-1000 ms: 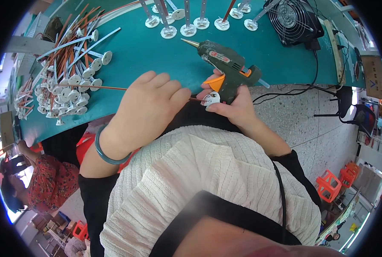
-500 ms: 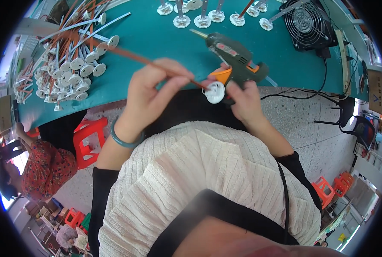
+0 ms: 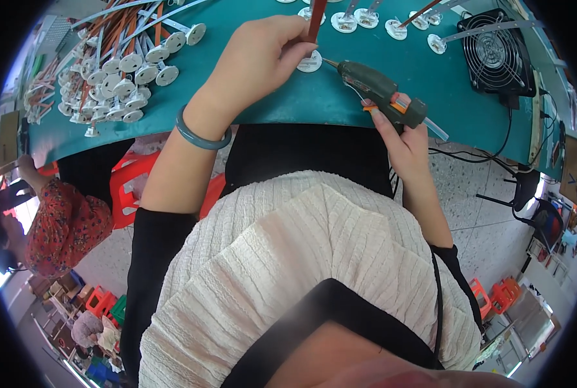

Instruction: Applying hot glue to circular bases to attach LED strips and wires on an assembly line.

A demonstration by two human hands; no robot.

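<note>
My left hand [image 3: 256, 58] pinches a reddish-brown strip [image 3: 315, 22] that stands upright, with a white round base [image 3: 310, 63] at its foot on the green table [image 3: 256, 110]. In my right hand [image 3: 405, 145] is a dark green hot glue gun [image 3: 374, 84] with an orange trigger; a clear glue stick [image 3: 436, 130] sticks out of its back. The gun's nozzle points left, close beside the base. Whether it touches, I cannot tell. Several similar white bases with strips stand along the far side, one [image 3: 396, 30] with a brown strip.
A big pile of white discs [image 3: 130, 63] with grey and brown strips lies on the left. At the right stands a black fan [image 3: 495, 52], cables trailing below it. A person in a red patterned top [image 3: 68, 226] sits at the left, near a red stool [image 3: 130, 181].
My left hand has moved up and right, setting the brown strip with its base upright on the table. The glue gun has shifted right and down, its nozzle now by the base.
</note>
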